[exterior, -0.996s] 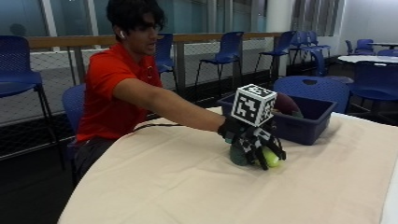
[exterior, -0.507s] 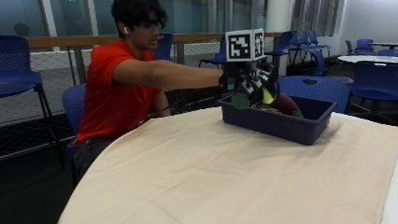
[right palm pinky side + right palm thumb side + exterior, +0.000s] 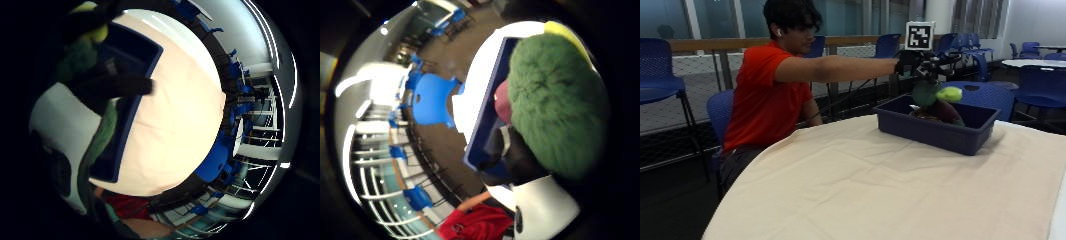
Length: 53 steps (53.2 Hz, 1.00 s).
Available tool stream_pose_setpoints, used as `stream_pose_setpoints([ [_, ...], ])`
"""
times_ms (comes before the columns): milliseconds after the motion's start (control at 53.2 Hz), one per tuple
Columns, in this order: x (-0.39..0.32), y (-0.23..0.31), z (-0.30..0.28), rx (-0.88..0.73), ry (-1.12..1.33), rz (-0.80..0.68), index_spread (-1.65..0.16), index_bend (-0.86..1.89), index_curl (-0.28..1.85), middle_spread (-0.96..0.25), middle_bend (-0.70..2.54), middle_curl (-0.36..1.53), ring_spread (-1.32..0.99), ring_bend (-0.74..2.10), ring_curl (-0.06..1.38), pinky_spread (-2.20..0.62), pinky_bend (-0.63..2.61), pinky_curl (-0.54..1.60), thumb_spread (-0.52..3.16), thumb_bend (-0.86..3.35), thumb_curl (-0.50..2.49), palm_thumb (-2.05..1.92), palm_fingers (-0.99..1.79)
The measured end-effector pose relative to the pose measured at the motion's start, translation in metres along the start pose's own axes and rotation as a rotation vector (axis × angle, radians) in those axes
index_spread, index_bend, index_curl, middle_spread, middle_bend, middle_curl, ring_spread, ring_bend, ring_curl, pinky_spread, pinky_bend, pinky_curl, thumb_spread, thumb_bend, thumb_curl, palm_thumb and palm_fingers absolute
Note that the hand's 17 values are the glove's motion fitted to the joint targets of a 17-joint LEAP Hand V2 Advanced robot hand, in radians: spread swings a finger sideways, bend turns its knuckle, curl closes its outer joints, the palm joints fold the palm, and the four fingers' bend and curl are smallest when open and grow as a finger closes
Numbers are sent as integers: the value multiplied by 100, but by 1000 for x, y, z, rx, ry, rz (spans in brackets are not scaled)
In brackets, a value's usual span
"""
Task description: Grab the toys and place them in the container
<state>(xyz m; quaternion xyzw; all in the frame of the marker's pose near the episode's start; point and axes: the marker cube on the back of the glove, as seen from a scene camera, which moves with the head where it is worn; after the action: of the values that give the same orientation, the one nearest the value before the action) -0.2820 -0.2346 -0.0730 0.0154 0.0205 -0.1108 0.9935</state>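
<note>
1 green toy (image 3: 935,93) now out of right hands (image 3: 925,64), fingers released, above 1 blue container (image 3: 939,131) w/ 1 toy inside.

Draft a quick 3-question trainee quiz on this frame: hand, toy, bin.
1. True or false: the green toy already rests on the table beside the blue container.
2. Where is the gloved right hand relative to the container? A) above it B) flat on the table C) under the table
3. Fill in: the toy has a green body and a ____ part at one end.

Key
1. False: the toy is in the air over the container's opening, just below the hand.
2. A
3. Yellow-green. Whether the fingers grip the toy cannot be told from these views.
</note>
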Motion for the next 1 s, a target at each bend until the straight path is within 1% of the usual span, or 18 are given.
stream_pose_setpoints([
  [19,0,1,0,-3,-10,4,-42,24,49,-24,2,20,-34,76,45,-38,119,46,96,0,70,42,18],
  [38,0,3,-1,-5,-12,-3,-41,12,47,-19,4,21,-29,70,46,-31,129,51,99,-5,66,34,-9],
  [56,3,5,-1,-6,-4,-19,-40,8,46,-16,6,21,-25,67,46,-27,136,52,101,-6,64,31,-20],
  [75,6,7,-1,-4,18,-39,-39,6,44,-12,4,20,-20,57,43,-23,139,52,101,-11,60,21,-32],
  [94,12,9,-1,-1,46,-61,-40,7,41,-11,6,19,-19,63,43,-23,139,49,105,-4,61,28,-14],
  [113,17,12,-1,4,68,-82,-39,4,37,-9,4,18,-15,50,37,-18,143,49,104,-10,57,17,-32],
  [188,34,24,-8,34,53,-117,-37,8,31,-4,6,16,-6,40,31,-8,145,47,105,-12,50,0,-33],
  [282,42,39,-18,47,-110,19,-37,12,29,-3,8,15,1,33,28,0,143,45,103,-11,44,-11,-29],
  [413,76,71,-13,29,-105,61,-36,14,28,-3,9,15,7,28,27,7,140,43,100,-11,36,-13,-25],
  [601,144,135,23,-4,-119,170,-36,15,27,-4,9,14,10,24,27,11,135,39,99,-10,29,-13,-23],
  [751,184,183,67,-16,-111,213,-37,15,27,-5,10,14,10,22,27,12,130,36,99,-9,25,-12,-22],
  [883,207,210,90,-37,-145,242,-37,15,27,-5,10,15,10,20,28,13,126,34,101,-9,22,-11,-20],
  [996,219,226,94,-24,-162,258,-37,15,26,-6,10,15,10,19,28,13,123,33,102,-8,21,-11,-19],
])
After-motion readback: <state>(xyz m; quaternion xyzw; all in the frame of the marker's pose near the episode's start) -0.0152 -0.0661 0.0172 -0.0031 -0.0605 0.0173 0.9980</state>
